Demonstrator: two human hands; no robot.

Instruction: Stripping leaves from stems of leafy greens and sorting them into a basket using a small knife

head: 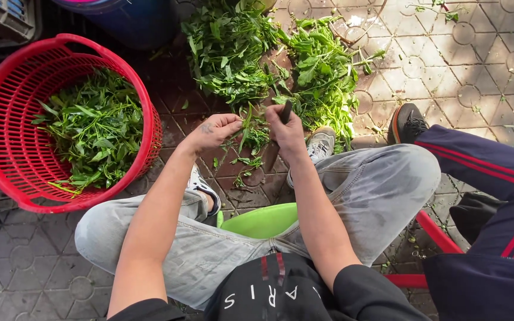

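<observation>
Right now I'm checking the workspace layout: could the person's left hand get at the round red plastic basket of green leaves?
Probably yes. The left hand, gripping a leafy sprig, sits just beside the red plastic basket, whose top is open, with nothing between them.

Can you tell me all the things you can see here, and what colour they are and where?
basket: one, red, left, holding cut green leaves
leafy stems pile: one, green, on the paved ground at top centre
barrel: one, blue, top edge
stool: one, light green, under the person
other person's leg: one, navy with red stripes, right
knife: one, dark, in right hand
left hand: holding a green sprig
right hand: gripping the knife
</observation>
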